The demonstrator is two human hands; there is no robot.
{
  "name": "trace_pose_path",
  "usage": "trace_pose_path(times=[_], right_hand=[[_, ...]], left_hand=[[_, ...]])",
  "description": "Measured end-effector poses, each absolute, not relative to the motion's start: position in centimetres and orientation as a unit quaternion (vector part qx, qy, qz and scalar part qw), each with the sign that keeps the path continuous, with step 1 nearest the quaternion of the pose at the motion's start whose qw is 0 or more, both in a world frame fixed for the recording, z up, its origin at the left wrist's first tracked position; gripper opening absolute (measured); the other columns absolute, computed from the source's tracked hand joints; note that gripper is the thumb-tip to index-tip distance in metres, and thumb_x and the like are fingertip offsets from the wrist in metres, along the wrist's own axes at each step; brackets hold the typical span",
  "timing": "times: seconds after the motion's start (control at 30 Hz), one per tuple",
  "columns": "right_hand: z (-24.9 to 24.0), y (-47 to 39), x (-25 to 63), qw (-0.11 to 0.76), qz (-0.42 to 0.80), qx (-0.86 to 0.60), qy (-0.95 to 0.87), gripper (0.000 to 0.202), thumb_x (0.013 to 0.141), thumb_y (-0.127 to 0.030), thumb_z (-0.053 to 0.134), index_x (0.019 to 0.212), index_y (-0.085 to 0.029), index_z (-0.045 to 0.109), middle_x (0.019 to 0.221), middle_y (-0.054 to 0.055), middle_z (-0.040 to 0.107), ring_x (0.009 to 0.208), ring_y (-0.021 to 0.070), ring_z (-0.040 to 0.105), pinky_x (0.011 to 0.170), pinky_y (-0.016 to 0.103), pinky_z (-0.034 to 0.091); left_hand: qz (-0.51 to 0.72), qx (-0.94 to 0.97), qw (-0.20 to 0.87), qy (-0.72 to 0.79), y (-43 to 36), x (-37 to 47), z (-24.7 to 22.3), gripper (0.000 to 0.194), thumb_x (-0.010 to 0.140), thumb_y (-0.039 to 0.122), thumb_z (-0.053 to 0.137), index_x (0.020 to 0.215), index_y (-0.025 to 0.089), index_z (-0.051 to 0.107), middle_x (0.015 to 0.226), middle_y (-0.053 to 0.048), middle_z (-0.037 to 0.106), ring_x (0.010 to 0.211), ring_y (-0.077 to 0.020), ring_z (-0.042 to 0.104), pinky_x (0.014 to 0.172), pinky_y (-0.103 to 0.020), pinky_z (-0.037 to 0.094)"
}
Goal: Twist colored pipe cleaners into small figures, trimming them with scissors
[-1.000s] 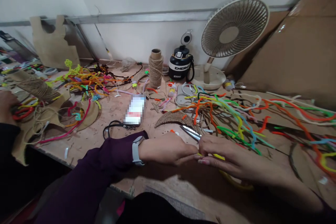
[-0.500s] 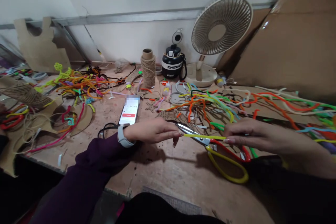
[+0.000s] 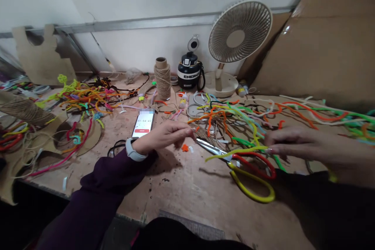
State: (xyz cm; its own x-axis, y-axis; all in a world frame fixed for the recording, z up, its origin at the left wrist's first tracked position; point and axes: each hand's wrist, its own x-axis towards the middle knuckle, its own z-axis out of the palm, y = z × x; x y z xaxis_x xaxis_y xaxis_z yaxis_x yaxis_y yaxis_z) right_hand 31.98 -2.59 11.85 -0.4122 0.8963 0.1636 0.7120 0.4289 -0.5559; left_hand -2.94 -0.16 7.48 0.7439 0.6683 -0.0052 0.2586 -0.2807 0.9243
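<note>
The yellow pipe cleaner [image 3: 247,149] is gripped at its right end by the right hand [image 3: 288,144] and is held out leftward across the scissors [image 3: 210,147], which are laid on the bench [image 3: 181,191]. The left hand [image 3: 168,136], its fingers loosely parted, is held apart from it, near the scissors' tips and the phone [image 3: 142,122].

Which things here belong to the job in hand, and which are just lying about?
Likely in the job:
yellow fuzzy stem, held in the right hand
scissors, lying beside that hand

Apparently just about:
fan
black bottle
upright twine spool
</note>
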Motion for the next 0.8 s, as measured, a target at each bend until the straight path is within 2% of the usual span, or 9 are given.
trace_pose_path(times=[0.07,0.1,0.17,0.27,0.33,0.47,0.53,0.67,0.8], right_hand=[[11.2,-2.3,31.2,0.11,0.333,-0.447,-0.823,0.047,0.08,-0.061,0.058,0.059,-0.02,0.063,0.056,-0.002,0.056,0.054,0.0116,0.056,0.051,0.02,0.046],[10.9,-2.2,30.9,0.067,0.386,-0.427,-0.815,0.045,0.085,-0.058,0.054,0.062,-0.02,0.063,0.058,-0.001,0.056,0.056,0.0116,0.056,0.052,0.02,0.046],[10.4,-2.0,30.2,0.034,0.451,-0.411,-0.792,0.043,0.088,-0.053,0.05,0.065,-0.019,0.062,0.061,-0.002,0.056,0.058,0.0111,0.055,0.053,0.019,0.044],[9.9,-2.1,29.6,0.038,0.501,-0.404,-0.764,0.038,0.09,-0.047,0.049,0.067,-0.018,0.059,0.061,-0.003,0.054,0.056,0.0093,0.053,0.052,0.018,0.042],[9.7,-2.2,29.2,0.042,0.532,-0.402,-0.744,0.035,0.091,-0.043,0.048,0.069,-0.017,0.058,0.061,-0.004,0.053,0.055,0.008,0.052,0.052,0.017,0.041],[9.6,-2.2,28.6,0.053,0.572,-0.392,-0.719,0.035,0.088,-0.045,0.053,0.067,-0.017,0.057,0.06,-0.004,0.052,0.05,0.0074,0.05,0.047,0.018,0.04],[9.6,-2.1,28.4,0.055,0.578,-0.389,-0.715,0.037,0.086,-0.048,0.056,0.065,-0.017,0.057,0.058,-0.003,0.054,0.049,0.0086,0.05,0.045,0.019,0.04],[9.5,-2.1,28.5,0.062,0.578,-0.394,-0.712,0.039,0.085,-0.052,0.057,0.065,-0.018,0.054,0.058,-0.003,0.054,0.048,0.0096,0.049,0.044,0.021,0.04],[9.1,-2.0,28.5,0.055,0.579,-0.401,-0.708,0.037,0.087,-0.05,0.056,0.068,-0.018,0.055,0.06,-0.003,0.051,0.05,0.0089,0.048,0.045,0.019,0.038]], left_hand=[[0.185,0.773,0.538,0.283,-0.7,-1.8,7.2,0.037,0.091,0.044,0.052,0.099,0.013,0.07,0.071,-0.002,0.062,0.062,-0.0088,0.055,0.059,-0.02,0.043],[0.152,0.779,0.544,0.274,-1.0,-1.3,7.0,0.032,0.09,0.04,0.055,0.101,0.014,0.07,0.078,-0.003,0.064,0.067,-0.0094,0.056,0.063,-0.021,0.043],[0.125,0.764,0.568,0.279,-1.3,-0.4,6.5,0.027,0.089,0.034,0.058,0.104,0.014,0.07,0.085,-0.004,0.066,0.071,-0.0094,0.056,0.065,-0.021,0.043],[0.124,0.748,0.588,0.282,-1.5,0.1,5.8,0.024,0.085,0.03,0.063,0.1,0.014,0.07,0.087,-0.004,0.066,0.072,-0.009,0.055,0.065,-0.021,0.042],[0.127,0.734,0.601,0.29,-1.5,0.1,5.3,0.024,0.081,0.033,0.068,0.094,0.013,0.068,0.08,-0.001,0.064,0.066,-0.008,0.053,0.061,-0.02,0.041],[0.149,0.71,0.604,0.331,-1.3,0.0,4.5,0.039,0.072,0.037,0.076,0.1,0.014,0.061,0.066,0.005,0.056,0.057,-0.0072,0.051,0.052,-0.018,0.037],[0.135,0.726,0.6,0.308,-1.3,0.0,4.3,0.04,0.073,0.037,0.075,0.105,0.015,0.062,0.066,0.004,0.058,0.058,-0.0073,0.053,0.053,-0.018,0.039],[0.104,0.738,0.615,0.257,-1.2,0.0,4.2,0.022,0.081,0.033,0.069,0.084,0.012,0.07,0.073,-0.002,0.065,0.062,-0.0064,0.055,0.058,-0.018,0.043],[0.083,0.703,0.663,0.243,-1.3,0.0,3.9,0.026,0.081,0.037,0.068,0.081,0.011,0.069,0.071,-0.002,0.065,0.058,-0.0068,0.057,0.055,-0.018,0.045]])
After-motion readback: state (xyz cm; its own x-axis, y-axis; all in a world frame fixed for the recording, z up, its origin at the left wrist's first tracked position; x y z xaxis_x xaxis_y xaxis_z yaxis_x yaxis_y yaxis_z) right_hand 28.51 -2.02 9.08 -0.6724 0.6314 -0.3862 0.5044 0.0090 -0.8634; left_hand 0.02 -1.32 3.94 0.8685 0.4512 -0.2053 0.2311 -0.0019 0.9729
